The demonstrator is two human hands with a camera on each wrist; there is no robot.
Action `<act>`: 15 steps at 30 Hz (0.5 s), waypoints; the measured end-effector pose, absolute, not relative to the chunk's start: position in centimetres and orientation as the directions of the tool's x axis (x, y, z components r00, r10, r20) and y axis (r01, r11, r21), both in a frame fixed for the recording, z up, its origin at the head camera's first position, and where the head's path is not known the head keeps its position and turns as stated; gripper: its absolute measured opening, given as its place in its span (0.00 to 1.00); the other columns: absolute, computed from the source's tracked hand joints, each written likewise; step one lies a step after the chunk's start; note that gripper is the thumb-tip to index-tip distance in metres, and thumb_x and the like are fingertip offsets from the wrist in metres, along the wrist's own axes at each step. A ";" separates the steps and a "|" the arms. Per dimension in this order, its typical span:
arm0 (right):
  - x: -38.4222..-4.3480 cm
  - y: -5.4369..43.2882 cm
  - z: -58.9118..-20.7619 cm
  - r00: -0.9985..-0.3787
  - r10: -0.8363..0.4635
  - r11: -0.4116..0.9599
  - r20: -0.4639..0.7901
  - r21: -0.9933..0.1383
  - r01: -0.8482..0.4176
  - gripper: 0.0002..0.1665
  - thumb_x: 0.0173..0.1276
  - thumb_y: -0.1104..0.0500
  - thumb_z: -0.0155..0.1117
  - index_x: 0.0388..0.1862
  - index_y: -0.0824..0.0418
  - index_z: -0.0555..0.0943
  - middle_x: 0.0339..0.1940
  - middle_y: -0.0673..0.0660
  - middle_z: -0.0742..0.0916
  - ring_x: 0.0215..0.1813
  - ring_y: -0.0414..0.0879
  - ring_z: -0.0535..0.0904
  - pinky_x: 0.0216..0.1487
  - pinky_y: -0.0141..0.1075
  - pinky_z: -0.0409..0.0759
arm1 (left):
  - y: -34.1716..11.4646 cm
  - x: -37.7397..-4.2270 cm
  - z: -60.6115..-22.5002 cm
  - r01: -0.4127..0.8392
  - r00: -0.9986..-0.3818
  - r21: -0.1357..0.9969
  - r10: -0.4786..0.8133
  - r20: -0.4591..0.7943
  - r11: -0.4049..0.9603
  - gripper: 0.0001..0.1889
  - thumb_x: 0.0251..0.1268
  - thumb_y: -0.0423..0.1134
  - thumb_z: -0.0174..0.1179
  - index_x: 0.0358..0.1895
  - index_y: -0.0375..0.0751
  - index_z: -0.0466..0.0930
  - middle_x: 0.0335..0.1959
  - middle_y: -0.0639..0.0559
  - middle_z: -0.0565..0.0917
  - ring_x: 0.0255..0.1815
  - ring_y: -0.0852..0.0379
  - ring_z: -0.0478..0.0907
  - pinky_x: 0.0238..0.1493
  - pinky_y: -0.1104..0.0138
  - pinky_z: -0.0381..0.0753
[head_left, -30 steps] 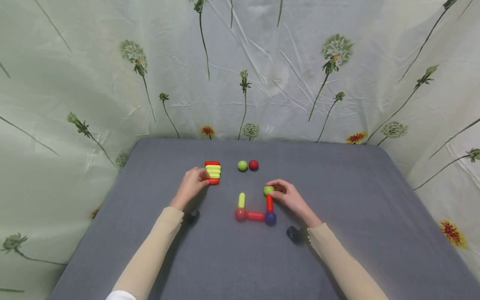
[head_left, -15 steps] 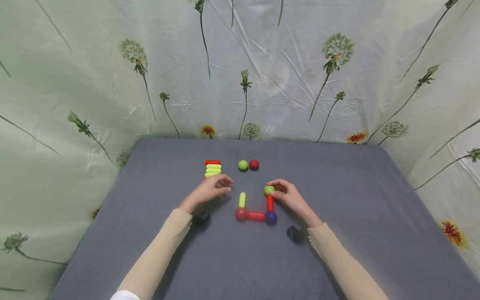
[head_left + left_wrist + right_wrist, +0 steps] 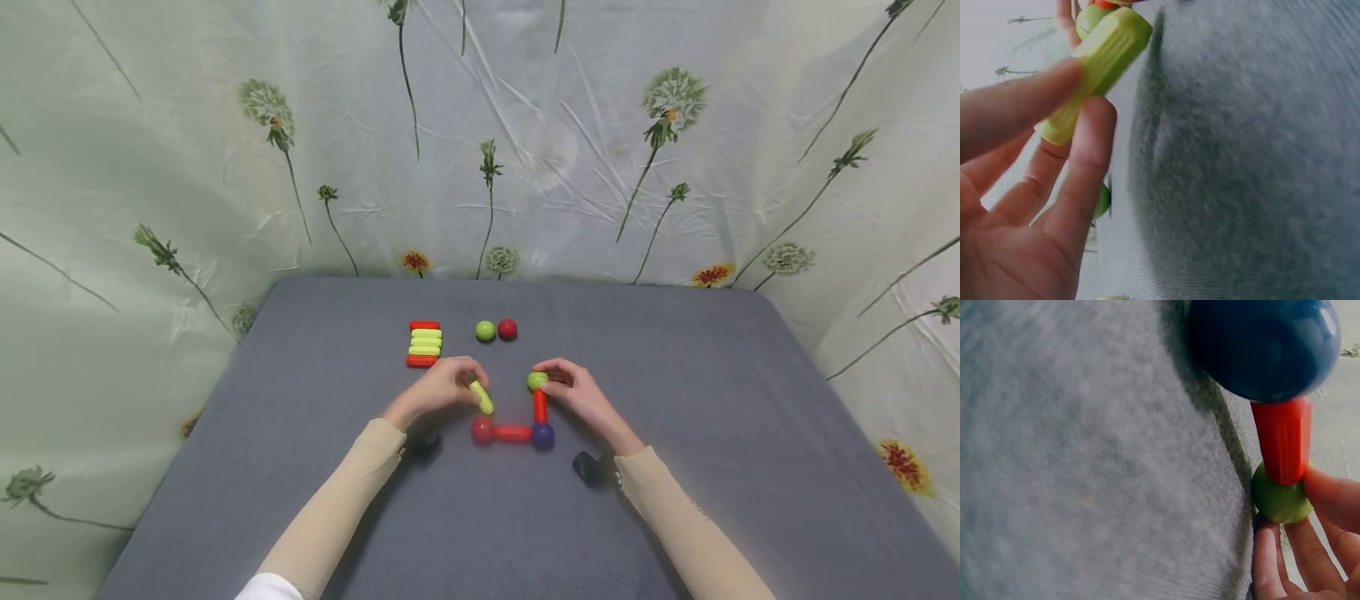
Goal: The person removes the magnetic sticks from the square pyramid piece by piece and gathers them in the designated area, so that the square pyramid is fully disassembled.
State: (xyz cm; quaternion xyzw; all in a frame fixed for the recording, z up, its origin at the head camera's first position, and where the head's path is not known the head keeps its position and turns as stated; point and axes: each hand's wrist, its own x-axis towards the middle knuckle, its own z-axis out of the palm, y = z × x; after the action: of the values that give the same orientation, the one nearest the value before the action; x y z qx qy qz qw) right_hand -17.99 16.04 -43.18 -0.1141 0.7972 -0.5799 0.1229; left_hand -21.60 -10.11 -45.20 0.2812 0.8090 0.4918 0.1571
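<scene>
My left hand (image 3: pixel 441 385) pinches a yellow-green rod (image 3: pixel 1094 78) between thumb and fingers. The rod is tilted above the table, its near end close over a red ball (image 3: pixel 482 430) and apart from it. From that ball a red rod (image 3: pixel 513 433) runs right to a dark blue ball (image 3: pixel 1266 344). A second red rod (image 3: pixel 1284 440) links the blue ball to a green ball (image 3: pixel 1282 497) farther back. Around this green ball, my right hand (image 3: pixel 581 396) grips with thumb and fingertips. The joined pieces form an L on the table.
A row of red and yellow-green rods (image 3: pixel 425 342) lies behind the left hand. Farther back sit a loose green ball (image 3: pixel 485 331) and a loose red ball (image 3: pixel 507 330), side by side. A grey cloth covers the table (image 3: pixel 480 525); a flowered curtain (image 3: pixel 570 167) hangs behind it.
My left hand has moved right from the rod row to the red ball. The yellow-green rod that stood on that ball is now off it, in my fingers. The right hand has stayed put.
</scene>
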 end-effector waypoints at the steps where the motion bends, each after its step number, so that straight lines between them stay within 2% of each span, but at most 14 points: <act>1: -18.0 16.0 -43.2 -0.944 -0.325 0.299 -0.064 -0.954 -0.038 0.17 0.69 0.70 0.56 0.56 0.74 0.74 0.54 0.69 0.80 0.56 0.60 0.75 0.55 0.43 0.73 | -10.3 -21.5 -45.2 0.293 -0.803 0.890 0.595 0.032 0.348 0.09 0.54 0.24 0.66 0.39 0.34 0.81 0.38 0.47 0.81 0.35 0.55 0.79 0.37 0.65 0.78; 4: -18.0 15.9 -43.2 -0.942 -0.330 0.295 -0.061 -0.955 -0.042 0.17 0.69 0.70 0.56 0.56 0.74 0.74 0.54 0.69 0.80 0.56 0.60 0.75 0.54 0.41 0.74 | -11.3 -20.9 -44.5 0.266 -0.832 0.911 0.552 0.052 0.314 0.08 0.55 0.24 0.65 0.39 0.32 0.81 0.38 0.45 0.81 0.39 0.53 0.80 0.41 0.64 0.78; 7: -18.0 16.0 -43.3 -0.941 -0.335 0.284 -0.058 -0.958 -0.042 0.18 0.69 0.70 0.56 0.56 0.74 0.74 0.54 0.70 0.79 0.55 0.60 0.75 0.53 0.38 0.74 | -13.0 -20.7 -44.2 0.235 -0.895 0.910 0.442 0.065 0.341 0.08 0.55 0.24 0.65 0.39 0.31 0.81 0.39 0.44 0.82 0.41 0.51 0.80 0.44 0.62 0.76; 11: -18.1 16.2 -43.4 -0.939 -0.339 0.284 -0.049 -0.957 -0.053 0.18 0.69 0.71 0.56 0.56 0.75 0.73 0.54 0.71 0.79 0.55 0.60 0.75 0.50 0.33 0.74 | -15.4 -20.8 -44.5 0.167 -0.974 0.849 0.216 0.064 0.501 0.08 0.53 0.26 0.66 0.36 0.35 0.80 0.35 0.45 0.82 0.36 0.52 0.80 0.37 0.63 0.76; 15: -18.1 16.2 -43.3 -0.940 -0.339 0.294 -0.045 -0.954 -0.060 0.18 0.69 0.70 0.56 0.56 0.75 0.74 0.54 0.71 0.79 0.54 0.60 0.76 0.50 0.34 0.75 | -16.9 -21.0 -44.9 0.085 -0.995 0.801 0.088 0.040 0.593 0.08 0.53 0.26 0.66 0.35 0.35 0.78 0.34 0.44 0.81 0.35 0.49 0.79 0.32 0.63 0.76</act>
State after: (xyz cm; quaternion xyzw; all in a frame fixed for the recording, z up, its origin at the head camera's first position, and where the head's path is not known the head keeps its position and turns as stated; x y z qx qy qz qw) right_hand -18.08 16.16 -43.28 -0.1255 0.7952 -0.5809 0.1200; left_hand -20.97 -16.94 -44.87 0.0484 0.8924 0.4485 0.0021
